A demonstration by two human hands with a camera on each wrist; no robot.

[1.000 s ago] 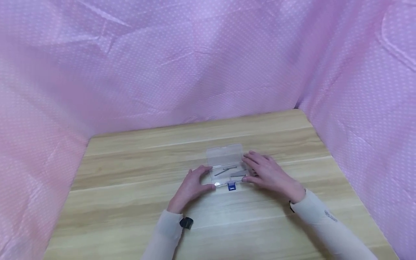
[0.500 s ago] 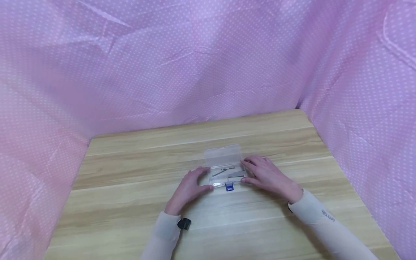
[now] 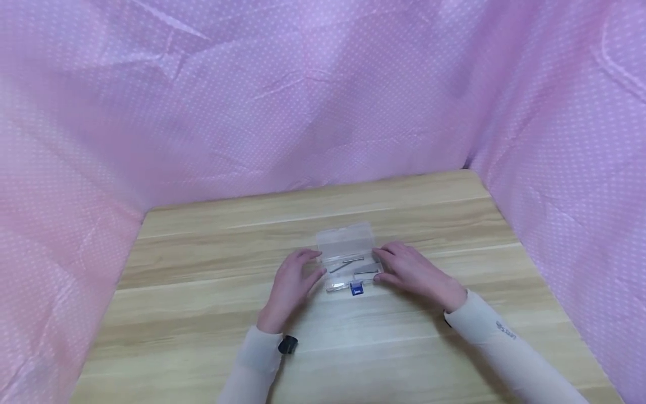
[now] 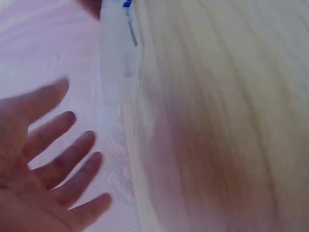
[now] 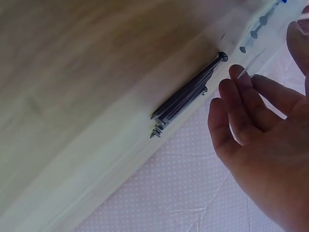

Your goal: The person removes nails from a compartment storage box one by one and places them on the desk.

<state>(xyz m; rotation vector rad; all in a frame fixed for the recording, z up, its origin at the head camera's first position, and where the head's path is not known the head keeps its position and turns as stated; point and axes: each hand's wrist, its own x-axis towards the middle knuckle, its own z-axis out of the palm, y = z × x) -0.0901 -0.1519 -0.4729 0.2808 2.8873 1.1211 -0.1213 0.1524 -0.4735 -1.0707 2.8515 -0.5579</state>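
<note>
A small clear plastic box (image 3: 337,280) lies on the table, its lid (image 3: 345,241) folded back and a blue latch (image 3: 356,288) at the front. Inside are several thin metal nails (image 3: 365,272). My left hand (image 3: 287,289) is just off the box's left end; in the left wrist view its fingers (image 4: 72,159) are spread with nothing in them. My right hand (image 3: 416,273) holds the right end, thumb at the front corner and fingers at the back. Beside that end, the right wrist view shows a bunch of dark nails and threaded screws (image 5: 188,92), hidden under the hand in the head view.
The wood-grain table (image 3: 202,314) carries the box near its middle. Pink dotted sheeting (image 3: 252,112) rises behind it and along both sides. A black wrist device (image 3: 288,344) sits at the left cuff.
My left hand has let go of the box's left end and drawn slightly away from it. The box shifted a little left earlier; the right hand stays at its right end.
</note>
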